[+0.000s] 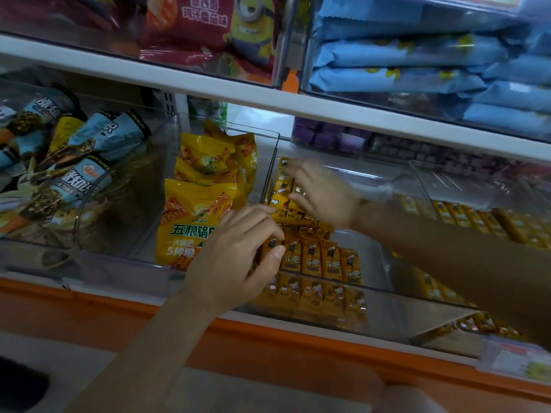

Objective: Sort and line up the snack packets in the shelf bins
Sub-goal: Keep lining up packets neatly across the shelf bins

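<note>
The small orange packets (325, 260) are standing in rows inside a clear bin (372, 289) on the shelf, just beside big yellow bags (193, 222). The left hand (238, 257) is curling fingers and thumb round the left end of a front row. The right hand (325, 195), blurred, is lying with loosely spread fingers on the back packets.

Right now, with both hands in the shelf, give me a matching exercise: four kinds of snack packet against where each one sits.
1 cone-shaped packets
2 yellow snack bags
3 small orange packets
4 light blue packets

A upper shelf, right
B lower shelf, third bin from left in view
C lower shelf, leftmost bin in view
D lower shelf, second bin from left

Pairs: 1-C; 2-D; 3-B; 4-A
</note>
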Available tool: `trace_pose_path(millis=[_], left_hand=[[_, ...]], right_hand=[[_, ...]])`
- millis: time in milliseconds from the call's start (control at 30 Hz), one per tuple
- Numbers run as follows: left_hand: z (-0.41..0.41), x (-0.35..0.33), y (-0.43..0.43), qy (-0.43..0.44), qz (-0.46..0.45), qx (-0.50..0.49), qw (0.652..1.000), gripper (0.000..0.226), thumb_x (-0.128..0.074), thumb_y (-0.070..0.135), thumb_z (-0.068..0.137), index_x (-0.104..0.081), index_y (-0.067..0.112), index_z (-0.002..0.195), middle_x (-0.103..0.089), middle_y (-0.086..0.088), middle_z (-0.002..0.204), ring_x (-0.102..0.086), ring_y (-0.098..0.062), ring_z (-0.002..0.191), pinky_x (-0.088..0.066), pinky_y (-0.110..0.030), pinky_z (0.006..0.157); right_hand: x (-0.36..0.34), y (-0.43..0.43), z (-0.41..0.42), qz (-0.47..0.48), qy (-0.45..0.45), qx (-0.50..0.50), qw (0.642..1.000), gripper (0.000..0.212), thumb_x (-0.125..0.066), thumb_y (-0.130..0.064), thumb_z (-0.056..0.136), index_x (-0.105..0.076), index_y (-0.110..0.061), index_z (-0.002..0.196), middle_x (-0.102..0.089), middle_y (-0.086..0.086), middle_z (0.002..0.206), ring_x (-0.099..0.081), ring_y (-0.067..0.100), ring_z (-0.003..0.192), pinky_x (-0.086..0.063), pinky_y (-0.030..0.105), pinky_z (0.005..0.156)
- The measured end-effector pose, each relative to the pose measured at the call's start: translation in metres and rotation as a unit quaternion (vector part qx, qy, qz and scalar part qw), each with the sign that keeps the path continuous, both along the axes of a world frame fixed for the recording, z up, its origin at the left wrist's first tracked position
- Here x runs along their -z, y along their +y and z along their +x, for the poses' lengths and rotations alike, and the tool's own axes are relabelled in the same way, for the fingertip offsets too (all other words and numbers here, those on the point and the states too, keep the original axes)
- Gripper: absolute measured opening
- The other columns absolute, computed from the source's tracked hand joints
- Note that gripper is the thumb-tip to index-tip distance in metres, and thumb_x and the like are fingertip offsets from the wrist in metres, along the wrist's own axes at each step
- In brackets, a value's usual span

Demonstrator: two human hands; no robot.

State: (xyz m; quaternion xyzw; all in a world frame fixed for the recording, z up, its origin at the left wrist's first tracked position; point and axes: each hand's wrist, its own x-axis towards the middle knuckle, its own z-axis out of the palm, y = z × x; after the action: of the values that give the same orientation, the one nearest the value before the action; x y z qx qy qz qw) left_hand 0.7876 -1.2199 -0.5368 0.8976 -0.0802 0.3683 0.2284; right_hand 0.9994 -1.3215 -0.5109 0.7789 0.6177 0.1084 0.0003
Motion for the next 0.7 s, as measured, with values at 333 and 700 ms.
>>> trace_pose_path(millis=[333,700], left_hand=[[0.0,0.0,0.0,-0.001,0.0,0.003,1.0,0.042,-0.035,0.033,0.094,-0.065,0.006,0.084,-0.062,-0.004,0.087,-0.054,-0.021,0.113,-0.042,-0.044,0.081],[0.0,0.0,0.0,-0.009,-0.001,0.002,1.0,0.037,-0.037,0.029,0.091,-0.065,0.005,0.082,-0.062,-0.005,0.086,-0.054,-0.02,0.112,-0.042,-0.045,0.079]], right_hand=[[-0.003,0.014,0.002,-0.033,0.104,0.111,0.988,0.08,-0.045,-0.056,0.09,-0.014,-0.01,0.149,-0.016,0.007,0.153,-0.037,0.025,0.132,-0.039,0.04,0.104],[0.0,0.019,-0.005,-0.084,0.077,0.121,0.986,0.093,-0.052,-0.064,0.082,-0.017,-0.009,0.149,-0.023,0.012,0.153,-0.024,0.026,0.14,-0.023,0.033,0.112]])
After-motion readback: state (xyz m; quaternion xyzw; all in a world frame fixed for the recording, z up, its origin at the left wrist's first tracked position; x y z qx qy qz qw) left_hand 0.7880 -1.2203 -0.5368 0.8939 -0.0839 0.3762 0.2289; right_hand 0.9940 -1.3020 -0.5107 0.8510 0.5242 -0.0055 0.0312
